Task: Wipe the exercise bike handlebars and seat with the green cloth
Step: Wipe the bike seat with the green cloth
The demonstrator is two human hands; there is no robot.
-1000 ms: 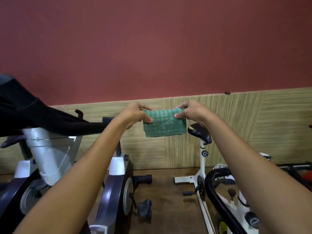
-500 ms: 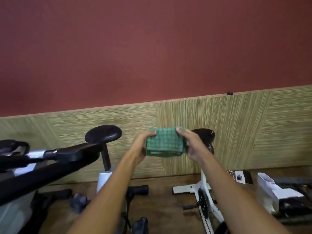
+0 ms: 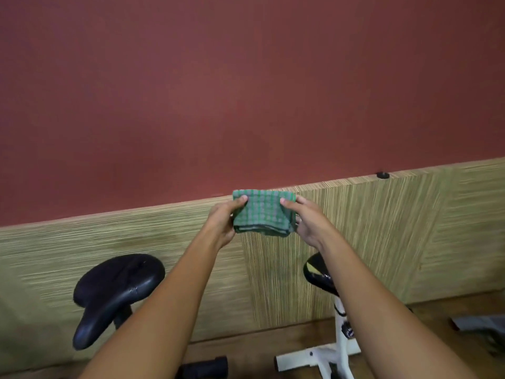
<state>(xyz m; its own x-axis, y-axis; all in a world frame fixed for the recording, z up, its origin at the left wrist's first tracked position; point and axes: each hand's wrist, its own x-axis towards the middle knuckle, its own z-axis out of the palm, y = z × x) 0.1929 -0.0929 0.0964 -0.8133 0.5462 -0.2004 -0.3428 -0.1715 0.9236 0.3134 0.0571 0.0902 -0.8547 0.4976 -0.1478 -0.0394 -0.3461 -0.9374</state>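
A folded green checked cloth (image 3: 261, 214) is held up at arm's length in front of the wall. My left hand (image 3: 224, 218) pinches its left edge and my right hand (image 3: 308, 220) pinches its right edge. Well below the cloth, at the lower left, a black bike seat (image 3: 114, 288) stands on its post. Another black seat (image 3: 318, 274) on a white bike frame (image 3: 341, 343) is partly hidden behind my right forearm. No handlebars are in view.
A red wall with a straw-coloured lower panel (image 3: 382, 242) fills the background. The wooden floor (image 3: 410, 337) shows at the bottom right, with a grey object (image 3: 481, 324) at the right edge. A black foot bar (image 3: 203, 367) lies at the bottom centre.
The view has tilted up and shifted, so the handlebars at left are gone from sight and both seats sit lower. The cloth, still held by both hands, looks more tightly folded.
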